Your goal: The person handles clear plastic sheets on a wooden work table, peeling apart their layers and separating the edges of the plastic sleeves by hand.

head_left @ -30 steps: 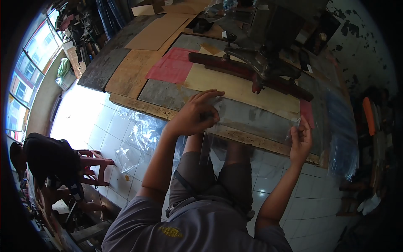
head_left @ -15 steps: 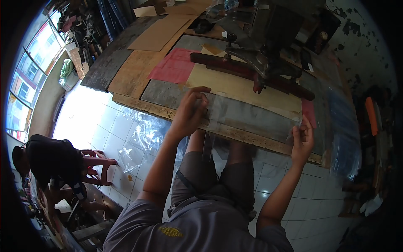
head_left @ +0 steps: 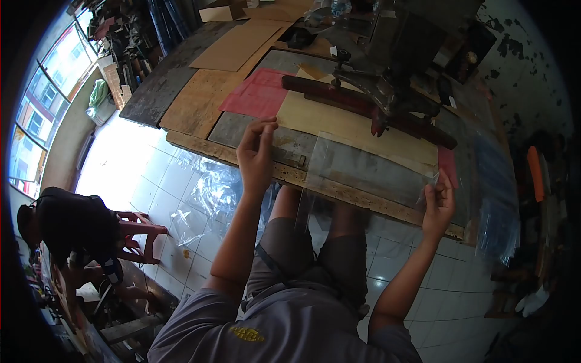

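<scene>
A clear plastic sheet (head_left: 369, 166) lies across the front of the work surface, its left part hanging over the wooden edge. At its right end my right hand (head_left: 439, 206) pinches the plastic between thumb and fingers. My left hand (head_left: 255, 157) is apart from the sheet's left edge, over the table's front. Its thumb and fingertips are pressed together; whatever they may hold is too small to make out. Beyond the sheet, yellowish paper (head_left: 351, 130) and red sheets (head_left: 257, 94) lie under a long dark red metal bar (head_left: 330, 94) of a machine.
Brown cardboard (head_left: 236, 45) lies at the table's back left. Crumpled clear plastic (head_left: 212, 196) is on the tiled floor. Another person (head_left: 75, 233) bends beside a red stool (head_left: 139, 236) at left. More clear plastic (head_left: 496, 199) hangs at the table's right end.
My left hand has moved left, away from the clear sheet's left edge, and its fingertips have come together. My right hand stays at the sheet's right end.
</scene>
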`<state>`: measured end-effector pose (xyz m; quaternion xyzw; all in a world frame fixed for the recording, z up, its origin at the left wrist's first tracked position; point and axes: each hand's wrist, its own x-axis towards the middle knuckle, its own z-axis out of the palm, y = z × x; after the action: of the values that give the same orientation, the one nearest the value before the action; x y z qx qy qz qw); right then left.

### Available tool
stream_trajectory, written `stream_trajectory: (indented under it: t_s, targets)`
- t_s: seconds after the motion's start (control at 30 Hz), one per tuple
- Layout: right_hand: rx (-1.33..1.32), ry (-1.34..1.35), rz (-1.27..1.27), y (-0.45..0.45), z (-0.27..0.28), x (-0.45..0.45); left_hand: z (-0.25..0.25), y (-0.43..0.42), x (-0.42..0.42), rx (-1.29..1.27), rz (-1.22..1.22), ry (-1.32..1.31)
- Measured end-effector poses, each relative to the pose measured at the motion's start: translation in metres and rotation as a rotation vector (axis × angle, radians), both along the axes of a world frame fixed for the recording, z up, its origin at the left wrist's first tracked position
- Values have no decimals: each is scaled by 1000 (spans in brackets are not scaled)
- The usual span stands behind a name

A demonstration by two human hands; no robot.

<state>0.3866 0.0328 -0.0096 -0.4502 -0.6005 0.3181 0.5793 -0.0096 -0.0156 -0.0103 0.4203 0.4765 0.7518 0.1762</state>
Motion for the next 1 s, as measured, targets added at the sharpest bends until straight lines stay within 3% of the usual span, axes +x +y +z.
stream_trajectory:
  t_s: [0.27, 1.0]
  targets:
    - [-1, -11, -5, 0, 1, 0, 27, -14, 16, -140, -148, 947]
    - [11, -32, -11, 0, 0, 0, 19, -10, 13, -172, -234, 880]
